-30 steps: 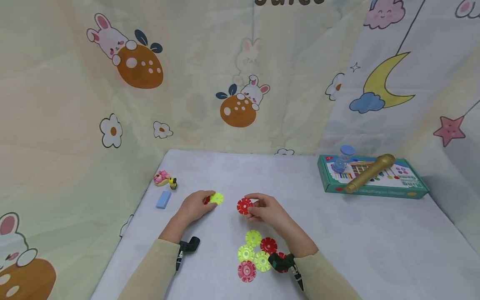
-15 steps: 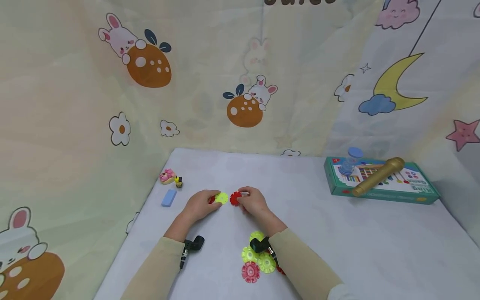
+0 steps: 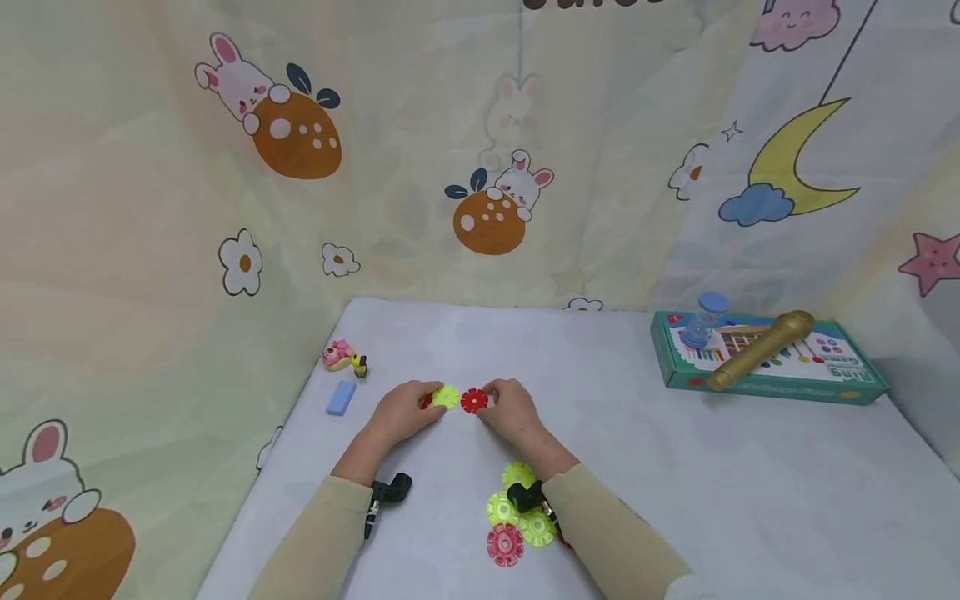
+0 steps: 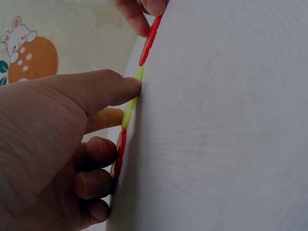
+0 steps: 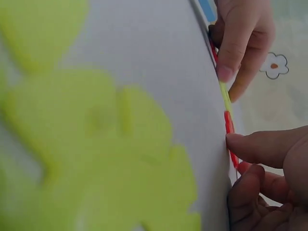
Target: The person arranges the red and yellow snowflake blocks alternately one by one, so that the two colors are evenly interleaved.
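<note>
With thumb and fingers my left hand (image 3: 397, 414) pinches a yellow-green snowflake disc (image 3: 446, 397), a flat notched plastic piece. One red snowflake disc (image 4: 121, 144) lies edge to edge with it, partly behind the left fingers. My right hand (image 3: 516, 419) pinches another red snowflake disc (image 3: 474, 401) by its outer edge. In the head view a narrow gap shows between this red disc and the yellow-green one. Both wrist views show the three discs edge-on in a row, low over the white tabletop.
Below my right wrist lie several loose discs, among them a yellow-green one (image 3: 537, 527) and a pinkish-red one (image 3: 505, 545); the sleeve hides part. A blue block (image 3: 341, 398) and small toys (image 3: 337, 356) sit left. At right, a green box (image 3: 780, 392) bears a gold microphone (image 3: 761, 350) and a blue hourglass (image 3: 697, 329).
My right hand has brought its red disc leftward to beside the yellow-green disc, and its sleeve now covers part of the loose discs. The left hand keeps its pinch, nearly in place.
</note>
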Demonstrator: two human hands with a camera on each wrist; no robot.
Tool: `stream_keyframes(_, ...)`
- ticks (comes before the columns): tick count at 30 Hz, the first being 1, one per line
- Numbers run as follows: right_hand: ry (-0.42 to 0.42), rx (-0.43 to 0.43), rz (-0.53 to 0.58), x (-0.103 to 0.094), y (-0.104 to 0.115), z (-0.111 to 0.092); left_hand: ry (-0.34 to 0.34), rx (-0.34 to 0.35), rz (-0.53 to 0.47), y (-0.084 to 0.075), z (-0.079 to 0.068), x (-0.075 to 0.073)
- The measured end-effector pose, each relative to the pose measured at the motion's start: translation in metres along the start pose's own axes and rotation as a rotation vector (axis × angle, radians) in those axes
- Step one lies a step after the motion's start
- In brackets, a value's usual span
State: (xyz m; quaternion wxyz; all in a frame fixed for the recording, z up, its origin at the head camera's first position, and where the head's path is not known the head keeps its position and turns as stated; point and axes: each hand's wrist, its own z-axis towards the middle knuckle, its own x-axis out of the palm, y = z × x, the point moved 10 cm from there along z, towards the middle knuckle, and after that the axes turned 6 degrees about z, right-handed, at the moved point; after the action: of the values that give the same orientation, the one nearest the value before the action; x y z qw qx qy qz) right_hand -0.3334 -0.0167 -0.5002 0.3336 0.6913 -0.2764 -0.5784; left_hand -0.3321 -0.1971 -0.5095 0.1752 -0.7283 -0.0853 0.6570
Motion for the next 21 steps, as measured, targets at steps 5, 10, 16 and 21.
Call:
stream_keyframes(5, 0.014, -0.023, 0.006, -0.002, -0.003, 0.001, 0.004, -0.016, -0.006, -0.002, -0.001, 0.002)
stream_keyframes(10, 0.004, -0.012, -0.003, -0.002, -0.007, 0.004, 0.018, -0.022, -0.007, -0.006, -0.001, 0.002)
stream_keyframes(16, -0.002, -0.007, -0.007, 0.0, -0.009, 0.006, 0.02, 0.021, -0.006, -0.025, 0.008, 0.002)
stream_keyframes(21, -0.012, -0.014, -0.015, 0.0, -0.009, 0.008, 0.082, 0.078, -0.03, -0.046, 0.015, 0.011)
